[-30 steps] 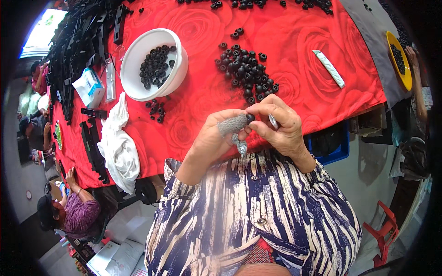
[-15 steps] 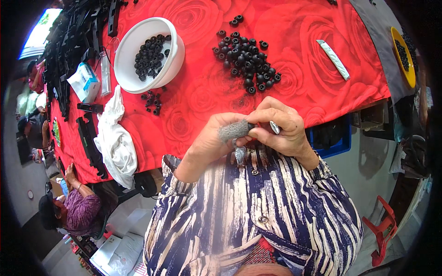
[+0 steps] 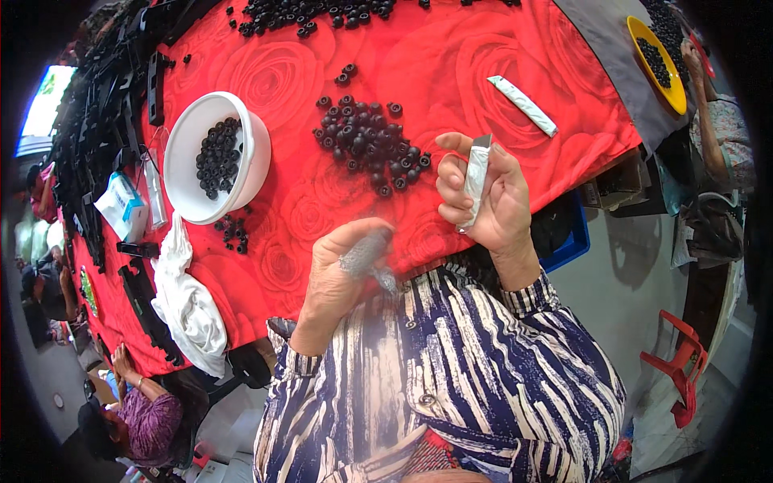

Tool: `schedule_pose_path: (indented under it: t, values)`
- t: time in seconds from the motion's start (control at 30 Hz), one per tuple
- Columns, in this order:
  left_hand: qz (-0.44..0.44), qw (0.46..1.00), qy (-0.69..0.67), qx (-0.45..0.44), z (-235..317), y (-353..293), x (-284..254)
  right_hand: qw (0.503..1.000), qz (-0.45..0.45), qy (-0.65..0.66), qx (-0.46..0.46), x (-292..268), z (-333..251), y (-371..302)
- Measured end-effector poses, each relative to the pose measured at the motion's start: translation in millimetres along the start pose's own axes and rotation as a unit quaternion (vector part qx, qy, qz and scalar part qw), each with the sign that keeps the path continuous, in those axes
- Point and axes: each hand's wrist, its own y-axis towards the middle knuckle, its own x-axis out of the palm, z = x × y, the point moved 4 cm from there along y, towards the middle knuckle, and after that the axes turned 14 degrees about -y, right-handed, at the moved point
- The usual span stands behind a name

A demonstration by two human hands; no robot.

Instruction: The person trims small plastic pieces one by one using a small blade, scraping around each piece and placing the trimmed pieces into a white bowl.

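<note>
White-wrapped flat strip with a bare metal end [image 3: 477, 183] stands nearly upright in the person's right hand [image 3: 501, 211], its metal end uppermost. The fingers of this hand are curled round the strip on one side and the thumb lies along the other, so the grip is closed on it. In the view, the hand is near the front edge of the table [image 3: 435, 60], which is spread with a red cloth printed with large roses.

The left hand [image 3: 326, 270] is well apart from the right, in front of the striped navy and cream shirt [image 3: 475, 354]. One digit wears a rough grey covering [image 3: 362, 254], with something silvery just below it. Blur hides the fingertips: I cannot tell how far open this hand is or whether it pinches anything.

Beyond the two hands, small round black parts with hollow ends [image 3: 366, 137] lie in a loose pile on the cloth. To the left, a deep white plastic bowl [image 3: 259, 153] leans toward the left and holds more black pieces; a few others lie just beside its near side. Nearer still, a crumpled white fabric piece [image 3: 191, 310] hangs over the table's edge. A second white-wrapped strip [image 3: 523, 106] lies alone, right of the pile. Long black mouldings [image 3: 88, 161] are heaped along the far left.
</note>
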Motion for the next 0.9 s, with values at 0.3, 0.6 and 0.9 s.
schedule_pose_path:
  t: [0.3,0.6,0.9]
  values:
    - [-0.002,0.998,-0.057,0.016,0,1,6,0.927,-0.027,-0.373,-0.037,9,5,-9]
    - [0.03,0.994,-0.1,-0.013,-3,-8,11,0.732,-0.061,-0.652,-0.187,52,12,-13]
    - [-0.059,0.976,-0.176,-0.116,-13,-9,12,0.634,-0.057,-0.688,-0.347,58,20,-20]
